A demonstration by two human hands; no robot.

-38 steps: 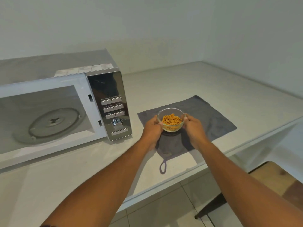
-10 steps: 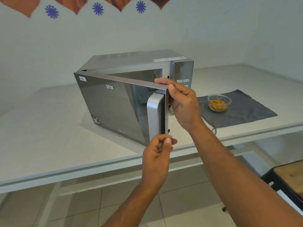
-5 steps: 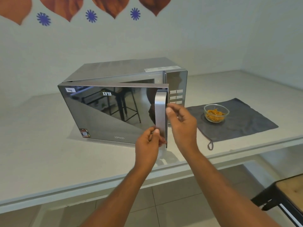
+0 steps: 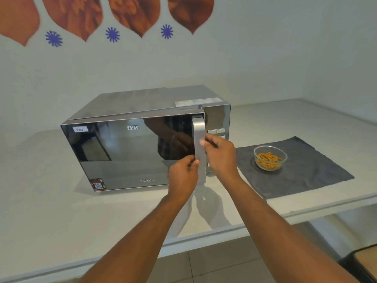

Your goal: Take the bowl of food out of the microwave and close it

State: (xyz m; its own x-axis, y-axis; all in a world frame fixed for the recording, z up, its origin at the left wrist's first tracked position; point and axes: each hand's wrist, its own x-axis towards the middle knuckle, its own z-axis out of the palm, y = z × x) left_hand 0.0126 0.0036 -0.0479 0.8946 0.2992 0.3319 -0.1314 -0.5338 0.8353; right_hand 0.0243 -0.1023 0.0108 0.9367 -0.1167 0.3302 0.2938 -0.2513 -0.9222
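Observation:
A silver microwave [image 4: 142, 107] with a dark mirrored door [image 4: 130, 152] stands on the white counter; the door looks nearly flush with the front. Both hands are on its vertical silver handle [image 4: 199, 131]. My left hand [image 4: 182, 176] pinches the handle's lower part from the left. My right hand [image 4: 221, 156] holds the handle's middle from the right, covering part of the control panel. A clear glass bowl [image 4: 270, 158] of orange food sticks sits on a grey cloth [image 4: 306, 172], right of the microwave and apart from both hands.
The white counter [image 4: 61, 211] runs left to right, its front edge close to me. A wall with brown and blue decorations rises behind. A dark stool [image 4: 363, 262] shows at the bottom right, over the tiled floor.
The microwave door has swung from half open to almost shut, with both hands staying on its handle. The bowl stays on the cloth.

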